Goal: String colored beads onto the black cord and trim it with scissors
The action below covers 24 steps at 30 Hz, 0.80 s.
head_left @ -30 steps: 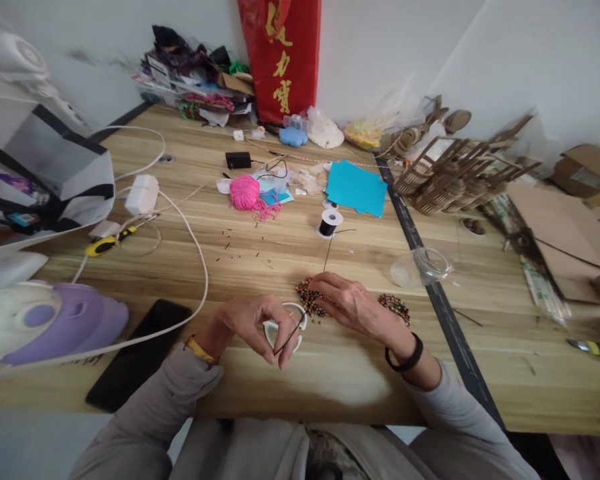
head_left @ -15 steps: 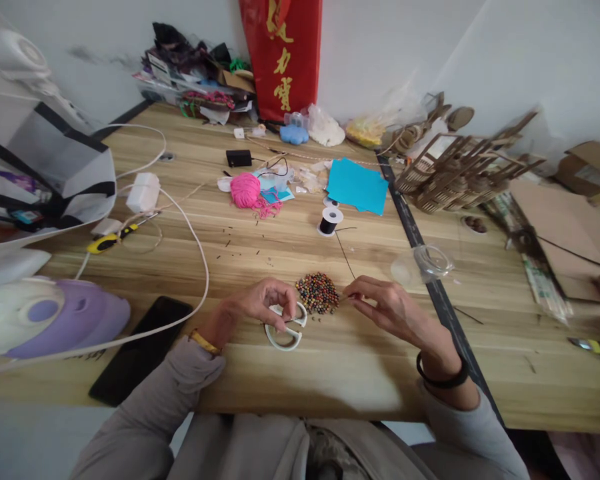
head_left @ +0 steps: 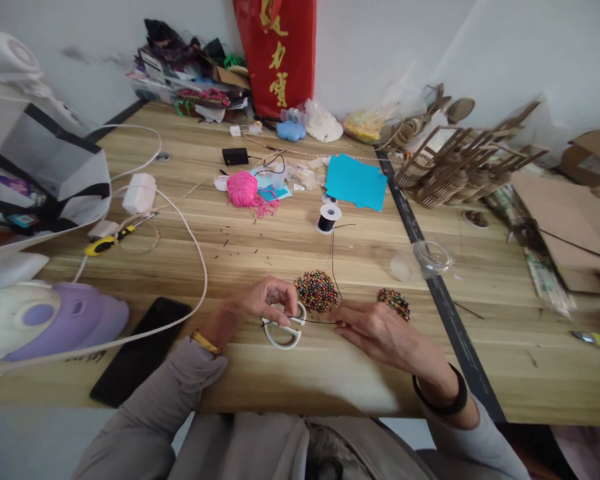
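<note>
A thin black cord (head_left: 317,322) stretches between my two hands above the table. My left hand (head_left: 270,300) pinches it near one end, thumb against fingers. At its other side, my right hand (head_left: 373,327) grips the cord with closed fingertips. White-handled scissors (head_left: 286,343) lie under my left hand, partly covered by it. Just beyond the hands sits a heap of small multicoloured beads (head_left: 316,291). A smaller group of beads (head_left: 394,303) shows behind my right hand. From a white spool of black cord (head_left: 329,217) a strand runs toward my right hand.
Pink yarn (head_left: 242,189), blue sheets (head_left: 357,181) and a clear plastic container (head_left: 423,260) stand farther back. On the left are a black phone (head_left: 137,350), a white cable (head_left: 200,267) and a yellow-handled tool (head_left: 100,246). Wooden frames (head_left: 460,173) stand at right.
My right hand has moved slightly left and down, and the cord now spans to my left fingers. The smaller bead group has come into view behind my right hand.
</note>
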Motion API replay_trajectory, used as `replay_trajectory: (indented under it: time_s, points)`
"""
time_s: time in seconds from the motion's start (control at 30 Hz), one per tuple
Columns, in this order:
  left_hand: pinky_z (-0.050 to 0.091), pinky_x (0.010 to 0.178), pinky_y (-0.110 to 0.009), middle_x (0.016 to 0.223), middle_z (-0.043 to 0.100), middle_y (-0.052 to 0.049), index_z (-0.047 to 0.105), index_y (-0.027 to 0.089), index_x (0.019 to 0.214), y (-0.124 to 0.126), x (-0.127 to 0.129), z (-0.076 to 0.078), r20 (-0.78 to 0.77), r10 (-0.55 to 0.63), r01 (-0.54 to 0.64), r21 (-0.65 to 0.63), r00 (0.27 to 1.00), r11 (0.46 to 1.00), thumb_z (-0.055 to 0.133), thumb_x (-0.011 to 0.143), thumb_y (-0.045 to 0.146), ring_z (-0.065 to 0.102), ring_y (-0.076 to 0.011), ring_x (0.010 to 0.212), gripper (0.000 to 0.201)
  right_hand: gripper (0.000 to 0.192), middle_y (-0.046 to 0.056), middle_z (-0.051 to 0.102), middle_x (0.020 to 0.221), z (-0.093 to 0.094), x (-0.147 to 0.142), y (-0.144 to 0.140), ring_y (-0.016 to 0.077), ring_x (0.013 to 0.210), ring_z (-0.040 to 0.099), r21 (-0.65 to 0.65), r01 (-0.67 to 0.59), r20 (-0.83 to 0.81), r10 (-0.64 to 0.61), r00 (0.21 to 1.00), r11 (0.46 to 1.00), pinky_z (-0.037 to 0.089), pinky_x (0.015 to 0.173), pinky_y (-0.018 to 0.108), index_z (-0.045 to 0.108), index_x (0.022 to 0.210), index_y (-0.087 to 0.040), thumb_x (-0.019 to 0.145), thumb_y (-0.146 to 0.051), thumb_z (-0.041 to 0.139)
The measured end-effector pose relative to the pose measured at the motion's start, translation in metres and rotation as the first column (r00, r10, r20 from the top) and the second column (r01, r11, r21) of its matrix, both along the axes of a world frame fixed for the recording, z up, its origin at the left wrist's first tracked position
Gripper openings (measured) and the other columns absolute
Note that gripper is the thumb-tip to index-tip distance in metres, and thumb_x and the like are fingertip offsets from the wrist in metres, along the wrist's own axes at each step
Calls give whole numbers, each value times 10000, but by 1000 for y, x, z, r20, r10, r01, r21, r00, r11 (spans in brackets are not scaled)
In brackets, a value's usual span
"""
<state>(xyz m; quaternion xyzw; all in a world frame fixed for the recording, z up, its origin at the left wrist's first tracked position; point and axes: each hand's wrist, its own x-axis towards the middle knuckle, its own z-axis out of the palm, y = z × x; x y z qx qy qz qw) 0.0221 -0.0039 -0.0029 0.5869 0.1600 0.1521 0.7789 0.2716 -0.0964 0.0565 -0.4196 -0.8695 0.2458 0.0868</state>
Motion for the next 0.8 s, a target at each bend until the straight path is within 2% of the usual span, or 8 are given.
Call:
replay_trajectory:
  time_s: [0.2,0.37,0.47,0.53,0.6,0.63,0.7,0.8]
  points:
    - [421,556,-176,665,600,-4,587,106,728,-1,1,-4,-14,47,-47,-19,999,999,818,597,340,543,-68,575,354,224,57,641,861,9,-16,-13,134,738,608,126,-88,23,86,996,988,416,632,234,578,1057,-180,984,-255,380]
    - [395,514,-167,603,595,13,577,109,761,-2,3,-1,-42,116,-117,-34,992,993,777,655,334,527,-61,518,319,239,54,640,802,5,-8,-10,125,687,600,125,-28,35,23,999,992,403,614,222,600,1030,-169,984,-220,371]
    - [423,568,-184,631,613,4,578,111,764,-1,7,-1,-82,213,-209,49,974,977,724,713,335,553,-73,568,272,229,48,638,799,5,-1,-11,121,686,598,90,2,20,-3,1000,996,411,626,217,608,1000,-174,982,-227,385]
    - [454,632,-214,702,633,-14,586,114,789,0,12,-1,-131,307,-285,163,942,944,669,764,329,583,-94,643,232,234,47,635,815,9,3,-12,121,701,600,78,3,6,-4,1000,997,423,638,217,614,987,-176,983,-235,388]
    - [480,710,-263,798,647,-37,602,124,828,4,19,0,-183,408,-325,362,894,874,615,805,303,603,-126,743,181,255,53,629,841,13,5,-12,126,739,604,78,-1,-3,1,1000,997,444,670,227,622,983,-175,986,-236,375]
    - [486,748,-289,836,646,-42,613,133,821,5,23,2,-196,462,-316,502,865,805,606,807,275,603,-141,788,142,267,58,625,857,16,6,-12,131,765,603,85,-2,-7,3,1000,996,455,694,236,626,980,-174,988,-239,368]
    - [453,904,-366,964,637,-58,636,159,874,9,32,6,-185,530,-217,765,828,606,567,825,213,582,-184,962,101,287,70,617,888,21,7,-12,149,818,592,117,0,-12,1,1000,993,471,740,269,637,956,-173,988,-248,362]
    - [380,1030,-417,1168,558,-78,627,185,1017,20,51,14,-154,530,-50,935,834,350,469,865,164,490,-227,1157,220,285,91,609,961,28,7,-10,186,902,558,169,-6,-17,9,1000,986,481,778,329,642,905,-174,978,-249,377]
